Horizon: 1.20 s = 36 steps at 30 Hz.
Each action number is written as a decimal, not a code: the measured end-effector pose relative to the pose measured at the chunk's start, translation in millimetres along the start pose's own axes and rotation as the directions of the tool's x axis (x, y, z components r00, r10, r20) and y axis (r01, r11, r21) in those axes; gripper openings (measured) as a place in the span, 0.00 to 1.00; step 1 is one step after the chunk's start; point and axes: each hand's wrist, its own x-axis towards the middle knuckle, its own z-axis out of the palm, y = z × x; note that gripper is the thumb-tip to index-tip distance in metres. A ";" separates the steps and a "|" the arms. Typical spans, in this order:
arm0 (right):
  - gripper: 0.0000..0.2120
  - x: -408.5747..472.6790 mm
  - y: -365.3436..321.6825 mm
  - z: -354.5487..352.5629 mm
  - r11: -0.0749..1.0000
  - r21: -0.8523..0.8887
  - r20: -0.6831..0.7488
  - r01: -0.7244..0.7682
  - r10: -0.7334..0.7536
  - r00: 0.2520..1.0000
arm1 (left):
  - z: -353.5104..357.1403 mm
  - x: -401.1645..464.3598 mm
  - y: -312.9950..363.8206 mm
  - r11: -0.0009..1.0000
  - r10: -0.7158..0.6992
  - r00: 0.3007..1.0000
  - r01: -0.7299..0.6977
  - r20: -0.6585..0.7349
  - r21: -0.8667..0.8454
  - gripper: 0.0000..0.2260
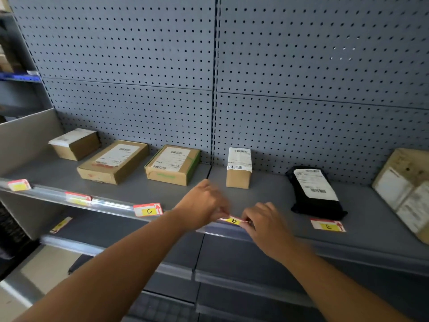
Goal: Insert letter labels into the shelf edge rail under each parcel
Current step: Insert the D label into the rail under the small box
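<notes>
Fingers: left hand is pinching the left end of the D label; right hand is pinching its right end, fingertips curled onto the card. Both are somewhat blurred.

D label: red-and-white card with a yellow patch, lying along the shelf edge rail at the front lip, in front of the small upright parcel. Whether it is seated in the rail cannot be told.

C label: sitting in the rail to the left, in front of the green-taped parcel.

Two further labels: sitting in the rail farther left, letters unreadable.

E label: lying flat on the shelf, just in front of the black mailer bag.

Backing: grey pegboard is standing behind the row.
</notes>
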 end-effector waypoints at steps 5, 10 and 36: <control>0.15 -4.1 0.8 4.7 0.991 -0.099 -0.004 0.093 -0.094 0.996 | 10.9 -5.6 6.5 0.999 -0.035 0.999 0.035 -0.002 -0.013 0.07; 0.12 -2.9 5.5 19.6 0.944 -0.270 0.039 0.189 -0.185 0.982 | 22.9 -11.0 9.0 0.995 -0.097 0.995 0.097 -0.003 -0.028 0.05; 0.12 -52.4 8.3 62.0 0.872 -0.484 -0.114 0.077 -0.150 0.982 | 28.9 -26.4 8.0 0.986 -0.166 0.986 0.165 -0.011 -0.026 0.04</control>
